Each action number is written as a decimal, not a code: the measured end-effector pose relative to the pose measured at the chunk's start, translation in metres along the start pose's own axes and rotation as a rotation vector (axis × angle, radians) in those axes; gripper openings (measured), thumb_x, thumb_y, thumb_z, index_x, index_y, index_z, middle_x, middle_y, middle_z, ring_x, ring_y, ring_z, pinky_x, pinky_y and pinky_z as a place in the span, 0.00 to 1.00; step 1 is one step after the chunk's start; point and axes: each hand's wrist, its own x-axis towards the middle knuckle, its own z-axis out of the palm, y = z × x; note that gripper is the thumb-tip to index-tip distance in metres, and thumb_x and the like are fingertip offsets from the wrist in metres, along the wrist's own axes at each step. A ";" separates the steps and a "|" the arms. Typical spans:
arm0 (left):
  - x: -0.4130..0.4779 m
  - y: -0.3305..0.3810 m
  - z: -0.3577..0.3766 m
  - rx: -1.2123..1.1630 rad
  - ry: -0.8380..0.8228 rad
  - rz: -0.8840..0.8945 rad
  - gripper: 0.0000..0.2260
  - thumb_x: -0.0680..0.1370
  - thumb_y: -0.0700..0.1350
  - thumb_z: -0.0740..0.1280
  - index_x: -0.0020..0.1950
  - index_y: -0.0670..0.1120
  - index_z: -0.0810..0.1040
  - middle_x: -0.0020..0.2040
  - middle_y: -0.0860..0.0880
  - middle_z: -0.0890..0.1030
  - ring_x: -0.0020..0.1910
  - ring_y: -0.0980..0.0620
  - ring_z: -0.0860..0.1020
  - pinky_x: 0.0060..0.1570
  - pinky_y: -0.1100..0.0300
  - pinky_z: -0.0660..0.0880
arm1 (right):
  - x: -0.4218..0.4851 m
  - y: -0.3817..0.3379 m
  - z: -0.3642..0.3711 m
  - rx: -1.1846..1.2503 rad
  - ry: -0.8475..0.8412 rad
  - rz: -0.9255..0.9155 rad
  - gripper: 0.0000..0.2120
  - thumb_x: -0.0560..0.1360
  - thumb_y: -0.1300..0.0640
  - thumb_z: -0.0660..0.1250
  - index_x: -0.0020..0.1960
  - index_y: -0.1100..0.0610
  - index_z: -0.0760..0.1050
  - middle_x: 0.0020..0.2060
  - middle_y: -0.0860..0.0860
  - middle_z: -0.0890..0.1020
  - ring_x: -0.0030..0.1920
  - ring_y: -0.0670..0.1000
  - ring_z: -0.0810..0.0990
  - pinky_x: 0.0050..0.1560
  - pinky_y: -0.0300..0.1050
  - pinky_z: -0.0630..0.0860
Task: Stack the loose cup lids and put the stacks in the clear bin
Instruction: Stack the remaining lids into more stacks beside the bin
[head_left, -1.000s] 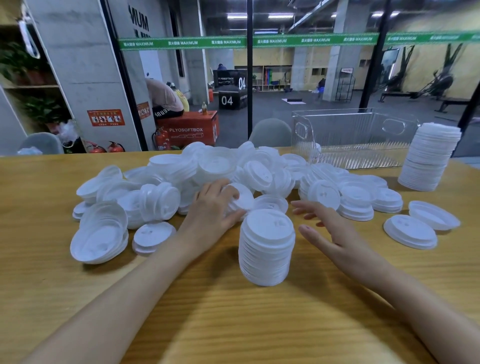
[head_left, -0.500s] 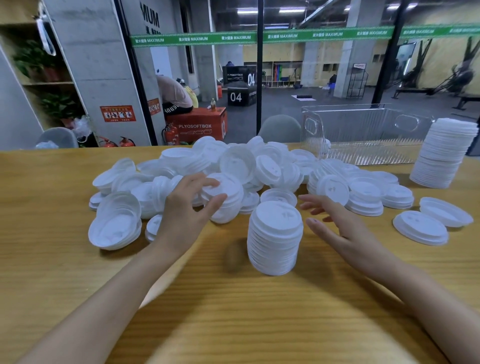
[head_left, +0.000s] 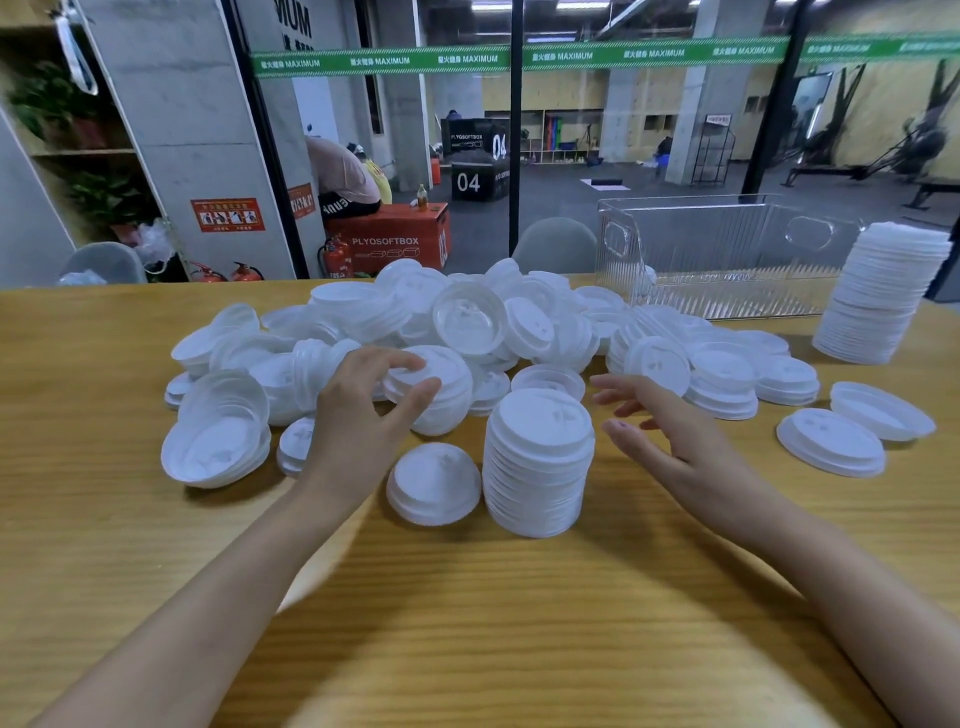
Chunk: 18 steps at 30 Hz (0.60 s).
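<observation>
On the table (head_left: 156, 519), the left hand (head_left: 363, 415) curls fingers and thumb round a few nested lids (head_left: 447, 395) at the pile's (head_left: 519, 322) six o'clock edge. The stack (head_left: 537, 462) stands at the hand's four o'clock. At its three o'clock the right hand (head_left: 675, 447) is spread wide, holding nothing. The bin (head_left: 727, 260) sits at the stack's one o'clock.

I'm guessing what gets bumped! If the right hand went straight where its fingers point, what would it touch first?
Probably the top of the lid stack beside it. The right hand points left and away; depth is unclear, so it might pass behind into the loose lids.
</observation>
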 end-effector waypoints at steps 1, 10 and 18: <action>-0.001 0.002 -0.002 -0.042 0.010 -0.013 0.17 0.73 0.60 0.66 0.54 0.51 0.79 0.58 0.54 0.78 0.59 0.61 0.74 0.54 0.79 0.64 | 0.000 0.000 0.000 -0.005 0.001 -0.002 0.26 0.74 0.33 0.56 0.69 0.40 0.68 0.58 0.36 0.77 0.61 0.41 0.74 0.60 0.39 0.71; -0.020 0.048 0.018 -0.307 -0.251 0.047 0.11 0.75 0.57 0.71 0.54 0.55 0.80 0.57 0.60 0.81 0.63 0.61 0.75 0.63 0.69 0.66 | -0.004 -0.009 -0.003 0.057 0.083 -0.110 0.21 0.79 0.39 0.52 0.68 0.44 0.71 0.62 0.34 0.74 0.66 0.43 0.71 0.61 0.29 0.64; -0.026 0.049 0.025 -0.237 -0.322 0.035 0.12 0.72 0.57 0.68 0.53 0.57 0.81 0.60 0.66 0.77 0.65 0.64 0.71 0.56 0.78 0.63 | -0.003 -0.011 -0.002 0.067 0.112 -0.207 0.23 0.81 0.36 0.50 0.67 0.46 0.72 0.63 0.37 0.76 0.66 0.46 0.72 0.64 0.34 0.64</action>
